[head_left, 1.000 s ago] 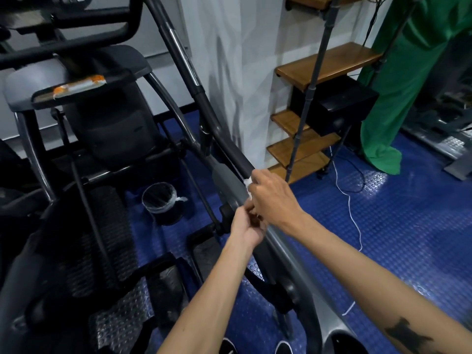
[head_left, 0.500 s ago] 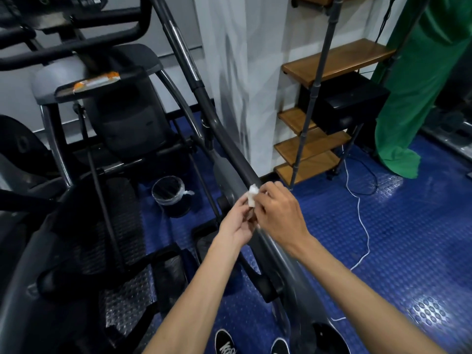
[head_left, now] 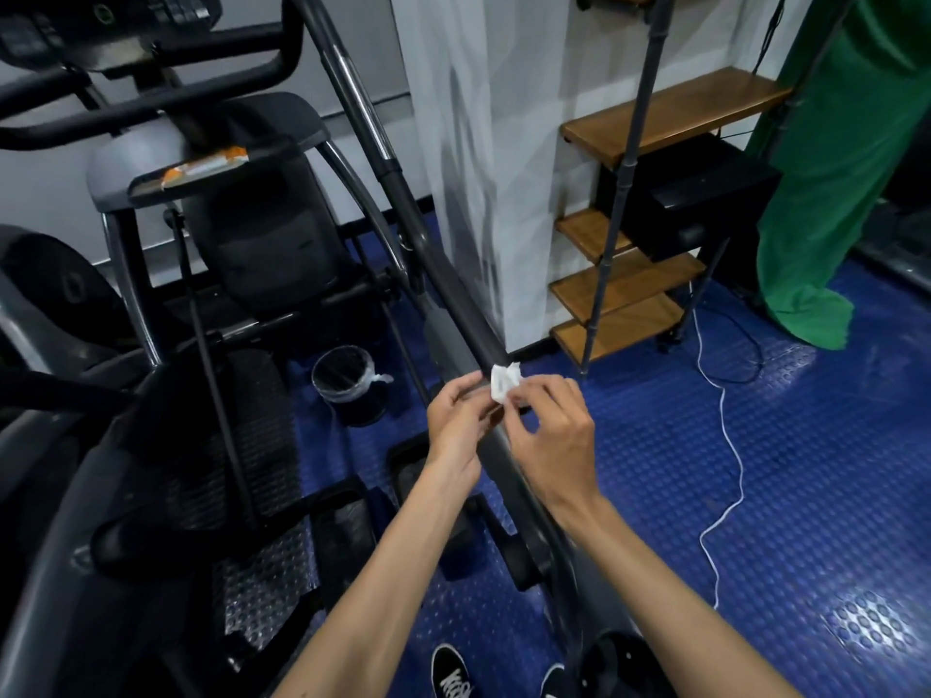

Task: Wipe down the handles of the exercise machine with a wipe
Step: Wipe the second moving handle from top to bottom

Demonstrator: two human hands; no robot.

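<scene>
From the head camera, both hands met over the exercise machine's long dark handle bar (head_left: 453, 294): the right hand (head_left: 549, 435) pinched a small crumpled white wipe (head_left: 504, 382) at its fingertips, the left hand (head_left: 456, 425) curled beside it with fingertips at the wipe's edge, just above the bar. A small bin (head_left: 347, 380) stood on the blue studded floor (head_left: 755, 496) near a wooden shelf (head_left: 624, 299)

Head-worn view looks forward and down, close over the hands (head_left: 509, 420).
</scene>
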